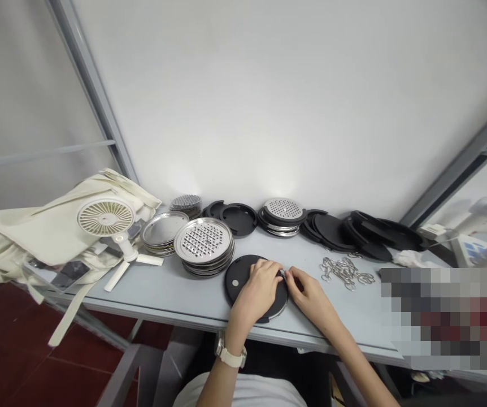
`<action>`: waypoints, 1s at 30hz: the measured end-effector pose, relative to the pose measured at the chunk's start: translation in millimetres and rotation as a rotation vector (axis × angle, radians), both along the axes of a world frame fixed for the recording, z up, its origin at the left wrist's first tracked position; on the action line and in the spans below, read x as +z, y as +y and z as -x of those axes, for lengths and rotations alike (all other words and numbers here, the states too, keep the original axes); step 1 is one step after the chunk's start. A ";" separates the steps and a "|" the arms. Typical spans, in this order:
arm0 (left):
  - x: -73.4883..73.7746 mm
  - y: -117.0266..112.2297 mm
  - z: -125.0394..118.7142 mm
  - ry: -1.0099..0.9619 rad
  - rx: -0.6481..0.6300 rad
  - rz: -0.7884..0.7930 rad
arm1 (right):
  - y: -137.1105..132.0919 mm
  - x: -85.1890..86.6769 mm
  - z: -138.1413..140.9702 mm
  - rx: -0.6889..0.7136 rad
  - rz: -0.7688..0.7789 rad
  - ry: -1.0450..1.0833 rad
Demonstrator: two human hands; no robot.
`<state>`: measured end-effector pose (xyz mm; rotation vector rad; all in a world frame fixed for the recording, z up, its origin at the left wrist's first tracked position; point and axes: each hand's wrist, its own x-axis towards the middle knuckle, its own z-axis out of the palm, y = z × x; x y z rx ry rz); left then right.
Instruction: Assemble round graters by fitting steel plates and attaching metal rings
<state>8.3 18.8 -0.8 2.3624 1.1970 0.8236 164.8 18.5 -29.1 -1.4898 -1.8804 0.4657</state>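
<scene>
Black disc: The round black disc [242, 270] lies on the grey bench [184, 299] in front of the seated worker, a strip of bright metal showing at its near right edge.
Left hand: The left hand [259, 287], above a pale wristwatch [231, 354], rests over the disc's right half with fingers bent; its grip is half curled, and whether the fingertips hold anything cannot be told.
Right hand: The right hand [306, 289] meets it at the disc's right edge, grip closed in a pinch, apparently on a small silvery piece [283, 272] too small to identify.
Step at the edge: Fine two-handed work on the disc's rim appears to be in hand.
Next move: It would seem to call for a steady left hand and light fingertip control.
Grater plates: A stack of perforated steel graters [204, 242] stands just beyond the disc to its left; whether they touch is unclear. Plain metal plates [165, 229] sit farther left.
Black holders: Beyond the disc to its right lie more black holders [334, 230]; almost straight beyond it, a perforated plate [286, 209] tops another pile.
Metal clips: A tangle of clips [345, 272] lies right of the disc, past the right hand.
Handheld fan: The white fan [105, 217] and cream bag [48, 220] are well left of the disc.
In the way: The left hand hides much of the disc; the grater stack crowds its far left side.
</scene>
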 end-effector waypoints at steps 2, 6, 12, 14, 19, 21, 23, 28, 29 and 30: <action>-0.1 0.3 -0.1 -0.005 0.001 -0.001 | 0.3 -0.1 -0.7 -0.010 0.013 0.028; -0.4 1.1 -0.1 -0.013 0.001 -0.001 | -0.4 -0.3 -1.4 -0.027 0.016 0.046; 0.1 1.2 0.4 0.005 0.007 0.015 | -1.1 -1.5 -0.5 -0.037 -0.026 0.027; 0.3 1.0 0.6 0.004 0.005 0.012 | -0.2 -1.5 -0.2 -0.035 -0.044 0.015; -1.0 0.8 1.0 -0.008 0.003 0.012 | 1.2 0.6 -0.4 0.004 -0.084 -0.044; -2.1 0.7 1.1 -0.018 0.012 0.015 | 1.0 1.9 -0.2 0.037 -0.093 -0.070; -2.9 0.7 1.2 -0.033 0.023 0.010 | 0.4 3.1 0.1 0.058 -0.096 -0.094; -1.0 0.1 1.2 -0.037 0.023 0.014 | -1.3 5.0 -0.3 0.063 -0.082 -0.116; -0.2 -0.1 1.1 -0.032 0.020 0.018 | -1.5 5.2 -0.5 0.061 -0.080 -0.117; 0.7 -0.3 1.0 -0.026 0.017 0.021 | -1.5 5.3 -0.7 0.061 -0.078 -0.118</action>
